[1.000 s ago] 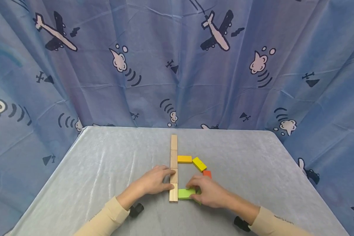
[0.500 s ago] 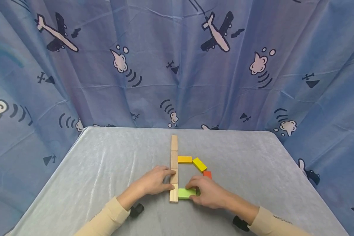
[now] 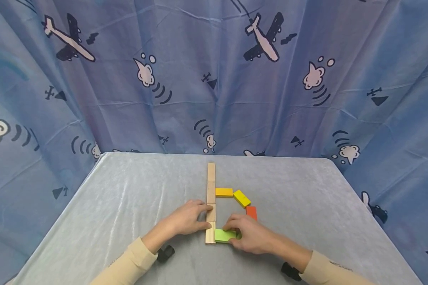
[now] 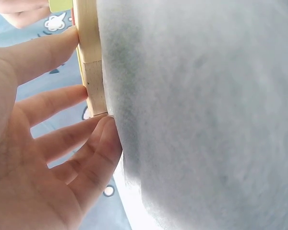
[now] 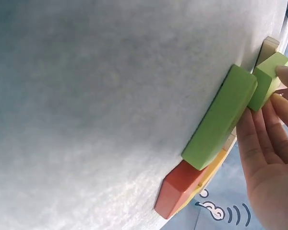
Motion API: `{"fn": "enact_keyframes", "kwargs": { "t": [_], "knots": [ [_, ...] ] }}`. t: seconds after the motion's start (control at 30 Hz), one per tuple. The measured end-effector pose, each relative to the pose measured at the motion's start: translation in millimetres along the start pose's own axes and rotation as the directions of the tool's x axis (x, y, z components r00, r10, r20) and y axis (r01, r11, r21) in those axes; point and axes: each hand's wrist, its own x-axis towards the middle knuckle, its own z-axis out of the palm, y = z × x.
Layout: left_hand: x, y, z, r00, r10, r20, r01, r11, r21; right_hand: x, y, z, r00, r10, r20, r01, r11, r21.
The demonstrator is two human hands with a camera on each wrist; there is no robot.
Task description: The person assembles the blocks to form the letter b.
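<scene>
Several plain wooden blocks (image 3: 211,192) lie end to end in a straight line. My left hand (image 3: 186,217) rests at the near half of the line, thumb and fingertips touching the wood. Beside the nearest wooden block, my right hand (image 3: 253,234) pinches a light green block (image 3: 224,236) between thumb and fingers. The right wrist view shows this pinched block at a slant, plus a second green block (image 5: 221,117) lying on the cloth; my hand mostly hides that one in the head view. An orange-red block (image 3: 251,212) adjoins the second green block.
An amber block (image 3: 224,192) reaches right from the wooden line, and a yellow block (image 3: 241,198) angles down from it toward the orange-red one. Grey cloth covers the table (image 3: 142,174). A blue curtain (image 3: 185,79) printed with airplanes hangs behind.
The pinched green block has shifted slightly toward the near edge and turned a little, along with my right hand. More of the orange-red block shows. My left hand stays in place.
</scene>
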Motion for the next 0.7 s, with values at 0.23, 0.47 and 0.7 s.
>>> {"fn": "enact_keyframes", "kwargs": {
  "t": [0.23, 0.47, 0.7],
  "knots": [
    [0.5, 0.3, 0.1, 1.0, 0.015, -0.005, -0.015, 1.0, 0.001, -0.5, 0.3, -0.3, 1.0, -0.007, 0.002, 0.007, 1.0, -0.008],
    [1.3, 0.5, 1.3, 1.0, 0.026, -0.011, -0.026, 1.0, 0.015, -1.7, 0.0, -1.6, 1.0, -0.001, 0.009, 0.001, 1.0, -0.013],
    [0.2, 0.5, 0.3, 1.0, 0.015, -0.002, -0.015, 1.0, 0.003, -2.0, -4.8, -3.3, 0.999, 0.012, 0.049, -0.01, 0.999, -0.035]
  ]
}}
